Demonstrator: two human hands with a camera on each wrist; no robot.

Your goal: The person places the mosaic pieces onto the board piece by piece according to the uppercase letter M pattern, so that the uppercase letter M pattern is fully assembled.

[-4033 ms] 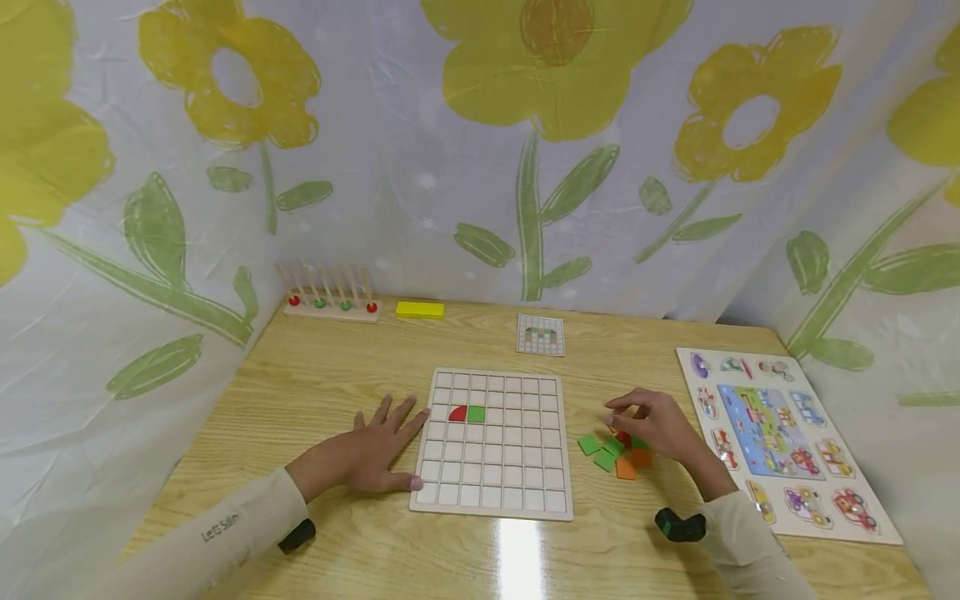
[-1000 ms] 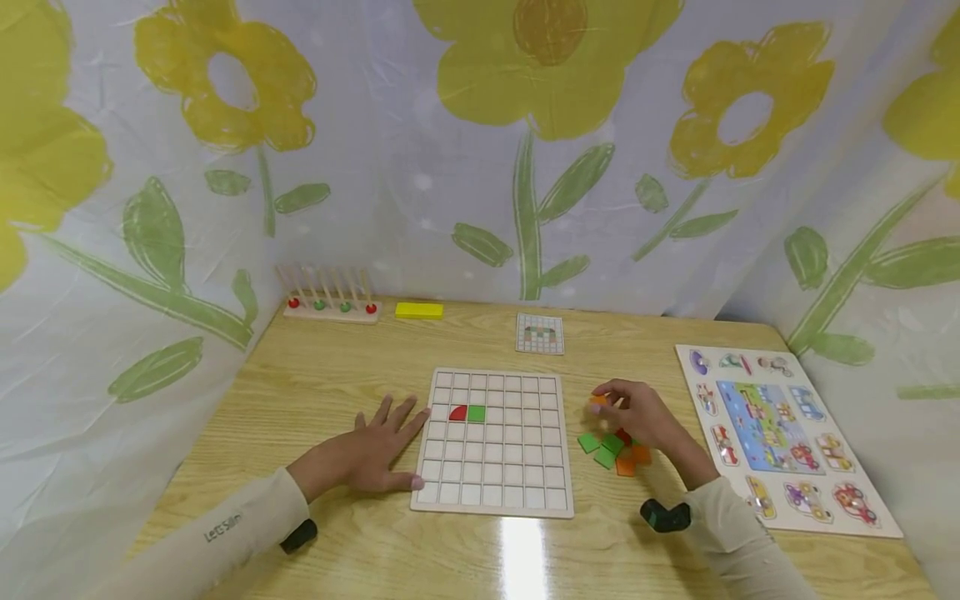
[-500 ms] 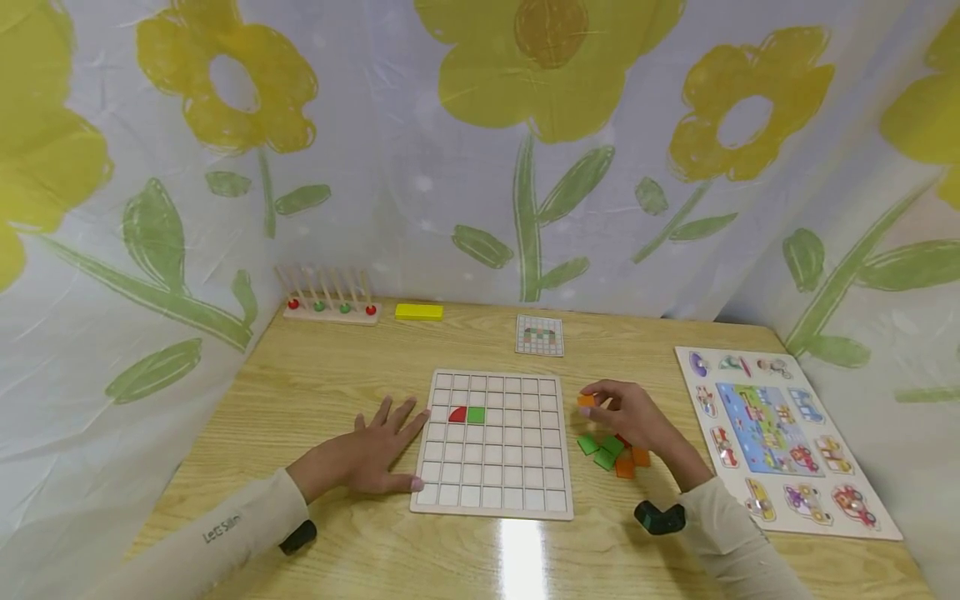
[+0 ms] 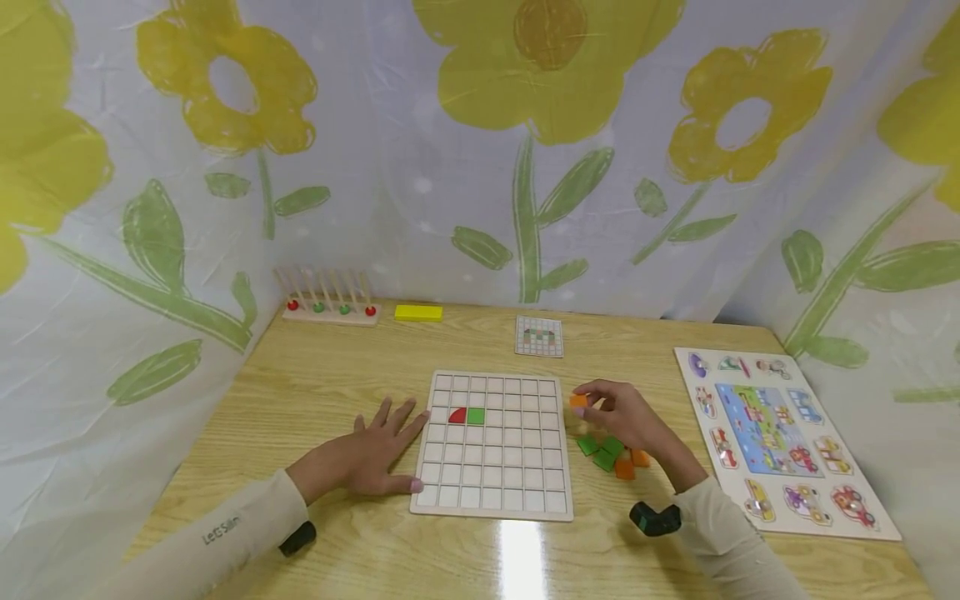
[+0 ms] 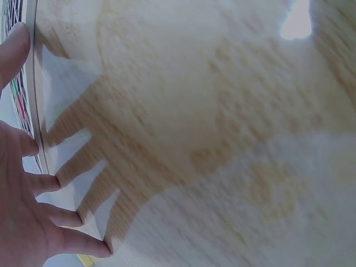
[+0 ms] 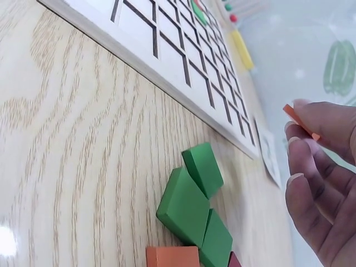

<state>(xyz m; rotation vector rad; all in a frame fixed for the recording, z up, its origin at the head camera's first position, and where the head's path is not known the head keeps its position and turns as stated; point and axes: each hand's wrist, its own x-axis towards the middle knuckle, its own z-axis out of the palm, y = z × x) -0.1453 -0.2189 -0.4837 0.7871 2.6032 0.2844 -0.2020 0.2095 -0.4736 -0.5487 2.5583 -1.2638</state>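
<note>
Between thumb and fingers, my right hand (image 4: 626,414) pinches an orange square tile (image 4: 578,402) just off the right edge of a white grid board (image 4: 493,442). The right wrist view shows that orange tile (image 6: 300,122) nearly edge-on. In the board's upper left, a red quarter-circle tile (image 4: 458,415) sits beside a green square tile (image 4: 476,416). My left hand (image 4: 372,454) lies with fingers spread, thumb and a fingertip at the board's left edge. Below the right hand is a loose pile of green tiles (image 4: 606,454) and orange tiles (image 4: 625,469).
A pattern card (image 4: 538,337) lies behind the board. Further back stand a yellow block (image 4: 418,313) and a peg rack (image 4: 332,314) with red and green beads. On the right lies a picture puzzle board (image 4: 783,442). A flowered curtain surrounds the table.
My right hand has lifted the orange tile from the pile and moved it left, to the board's right edge. The left hand has stayed in place.
</note>
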